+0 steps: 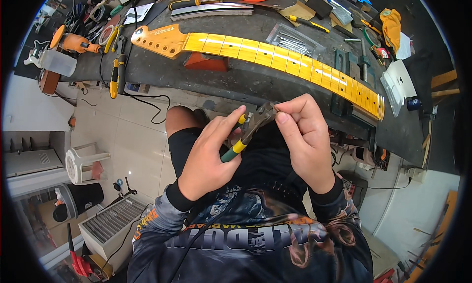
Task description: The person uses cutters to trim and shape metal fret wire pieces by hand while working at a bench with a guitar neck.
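My left hand [209, 152] is wrapped around the green and yellow handles of a pair of pliers [255, 125], its jaws pointing up and to the right. Close beside those jaws, my right hand [306, 138] pinches with thumb and forefinger; whatever sits between the fingertips is too small to make out. Beyond both hands a guitar neck [275, 56] lies across the bench, yellow fretboard upward, with its headstock [160, 39] at the left. A red-orange support block [206, 62] shows under the neck near the headstock.
The dark workbench [162, 69] carries a clear tray of metal pieces [294, 41], a screwdriver [196, 1], a yellow-handled cutter [118, 74], an orange power tool [76, 42] and an orange glove [391, 27]. A green vise [346, 66] stands by the neck's right end. A white stool [81, 161] is on the floor.
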Demonstrator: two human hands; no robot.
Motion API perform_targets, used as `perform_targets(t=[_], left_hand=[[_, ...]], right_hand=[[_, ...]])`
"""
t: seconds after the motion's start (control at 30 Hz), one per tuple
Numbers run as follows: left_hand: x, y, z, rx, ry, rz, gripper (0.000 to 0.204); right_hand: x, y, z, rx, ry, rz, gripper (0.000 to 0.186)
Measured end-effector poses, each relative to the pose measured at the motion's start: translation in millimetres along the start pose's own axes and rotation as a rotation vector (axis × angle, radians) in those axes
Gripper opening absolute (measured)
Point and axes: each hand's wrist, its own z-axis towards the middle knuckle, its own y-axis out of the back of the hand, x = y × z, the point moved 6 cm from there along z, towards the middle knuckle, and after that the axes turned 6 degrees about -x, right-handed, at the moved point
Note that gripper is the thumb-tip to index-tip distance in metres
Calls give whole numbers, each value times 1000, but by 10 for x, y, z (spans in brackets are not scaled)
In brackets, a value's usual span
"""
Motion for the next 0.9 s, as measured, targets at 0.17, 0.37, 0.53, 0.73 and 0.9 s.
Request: perform_targets(t=[0.17,0.37,0.53,0.73,0.9], left_hand=[[12,-25,9,15,39,17,89],[40,-77,31,14,20,30,95],[38,-108,56,51,51,41,92],[34,-121,61,62,34,58,93],[46,-110,49,53,44,74,94]], right_hand=[[-60,39,22,12,4,2,9],[-108,93,41,-2,16,-27,9],[-161,145,48,3,44,-40,8],[-169,143,56,3,46,-22,9],[-202,134,53,-4,31,-11,10]])
